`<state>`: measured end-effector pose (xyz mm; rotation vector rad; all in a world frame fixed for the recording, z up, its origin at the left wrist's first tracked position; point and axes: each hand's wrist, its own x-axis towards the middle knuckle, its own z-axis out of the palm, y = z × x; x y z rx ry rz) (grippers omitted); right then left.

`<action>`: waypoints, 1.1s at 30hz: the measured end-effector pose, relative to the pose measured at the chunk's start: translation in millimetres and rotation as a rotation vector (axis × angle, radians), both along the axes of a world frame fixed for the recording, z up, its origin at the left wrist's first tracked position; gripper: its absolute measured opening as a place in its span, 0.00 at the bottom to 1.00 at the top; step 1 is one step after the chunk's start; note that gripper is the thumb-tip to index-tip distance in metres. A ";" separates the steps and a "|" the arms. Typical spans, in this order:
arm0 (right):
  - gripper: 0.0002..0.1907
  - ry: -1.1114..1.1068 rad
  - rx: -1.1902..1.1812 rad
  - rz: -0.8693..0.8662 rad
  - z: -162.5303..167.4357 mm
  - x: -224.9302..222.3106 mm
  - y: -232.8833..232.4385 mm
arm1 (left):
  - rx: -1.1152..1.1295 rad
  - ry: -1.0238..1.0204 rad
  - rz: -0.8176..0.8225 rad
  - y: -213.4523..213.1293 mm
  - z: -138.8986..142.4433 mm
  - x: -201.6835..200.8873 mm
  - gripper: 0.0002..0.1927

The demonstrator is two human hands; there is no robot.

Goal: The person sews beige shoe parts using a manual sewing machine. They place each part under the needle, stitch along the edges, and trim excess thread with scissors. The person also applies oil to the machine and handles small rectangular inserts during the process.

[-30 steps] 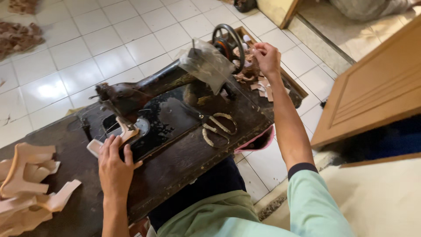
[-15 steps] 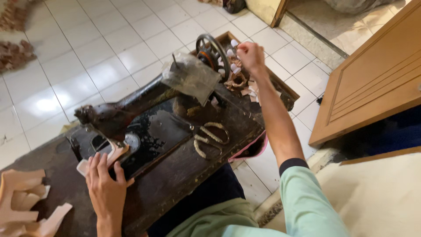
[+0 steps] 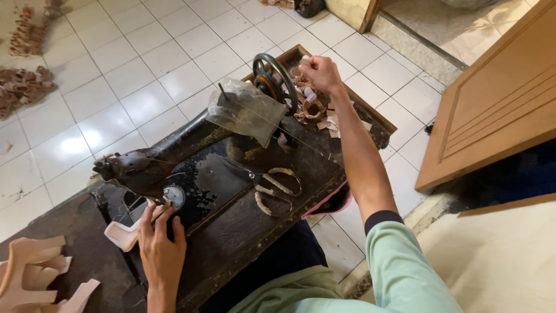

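Observation:
An old black sewing machine [image 3: 174, 156] lies across a dark wooden table [image 3: 243, 237]. My left hand [image 3: 159, 246] rests by the needle and presses a pale pink cut piece [image 3: 121, 235] onto the bed. My right hand [image 3: 318, 72] reaches past the black hand wheel [image 3: 275, 78], fingers closed; a thin thread seems to run from it toward the machine, too fine to be sure. A clear plastic bag [image 3: 243, 110] covers the machine's upper arm. Scissors with cloth-wrapped handles [image 3: 275, 185] lie on the table between my arms.
More pale pink cut pieces [image 3: 35, 278] are stacked at the table's left end. Small brown scraps [image 3: 321, 113] sit in a tray by the wheel. Brown heaps [image 3: 23, 90] lie on the white tiled floor. A wooden door [image 3: 498, 98] stands at right.
The view has swung, so the machine sits more to the right. My right hand stays raised beside the hand wheel. My left hand stays on the pink piece at the needle.

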<state>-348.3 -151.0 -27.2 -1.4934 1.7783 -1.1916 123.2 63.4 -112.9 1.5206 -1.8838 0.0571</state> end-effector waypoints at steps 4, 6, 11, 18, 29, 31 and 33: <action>0.13 0.148 0.068 -0.107 -2.8 -13.1 8.9 | 0.015 -0.005 -0.001 0.3 -2.8 -1.4 0.15; 0.13 0.103 0.079 -0.105 -4.3 -15.1 13.8 | 0.025 -0.017 0.005 2.5 -3.1 -0.3 0.15; 0.20 0.687 -0.560 -0.117 -8.4 -9.2 25.3 | 0.009 0.001 -0.004 4.1 -2.0 -0.1 0.14; 0.11 0.720 0.227 -0.026 -28.4 37.5 44.3 | -0.016 0.011 -0.022 7.6 1.5 0.0 0.14; 0.15 -0.445 0.060 0.243 -17.2 -15.5 70.6 | -0.022 0.028 -0.041 10.1 -6.7 8.4 0.15; 0.18 -0.413 -0.025 0.252 -12.4 -19.4 77.1 | -0.023 0.042 -0.038 11.1 -6.0 10.3 0.14; 0.19 -0.429 -0.109 0.248 -2.1 -19.5 84.6 | -0.060 0.052 -0.045 12.7 -0.8 10.7 0.13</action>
